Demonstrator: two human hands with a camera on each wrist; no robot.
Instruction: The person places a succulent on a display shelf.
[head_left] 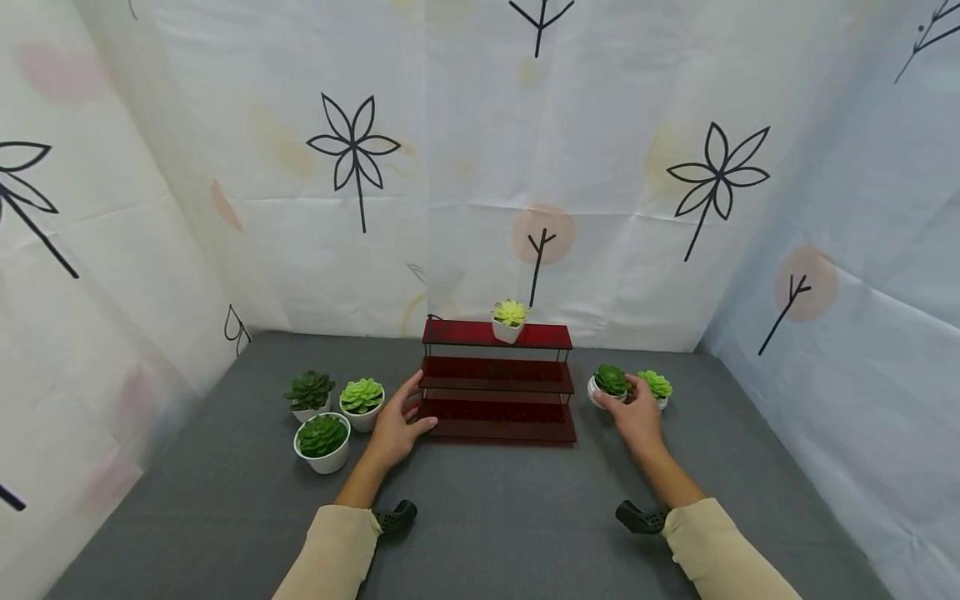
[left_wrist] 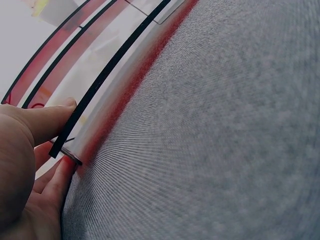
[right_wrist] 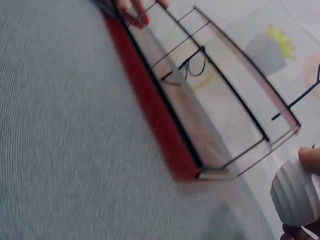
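A dark red three-tier display shelf (head_left: 497, 373) stands at the back middle, with thin dark metal supports. At its left end my left hand (head_left: 395, 432) grips the lowest tier. In the left wrist view the thumb lies over the tier's dark edge (left_wrist: 100, 82), with fingers below it. To the right of the shelf, my right hand (head_left: 640, 422) holds a dark green potted succulent (head_left: 611, 379). Its white ribbed pot (right_wrist: 292, 195) is between thumb and fingers in the right wrist view. A light green potted succulent (head_left: 508, 317) sits on the top tier.
Left of the shelf are a dark succulent (head_left: 309, 390), a light green one (head_left: 362, 396) and a mid-green one (head_left: 322, 437), all in white pots. Another light succulent (head_left: 656, 384) stands just beyond my right hand. Patterned cloth (head_left: 480, 150) encloses the grey tabletop (head_left: 510, 517).
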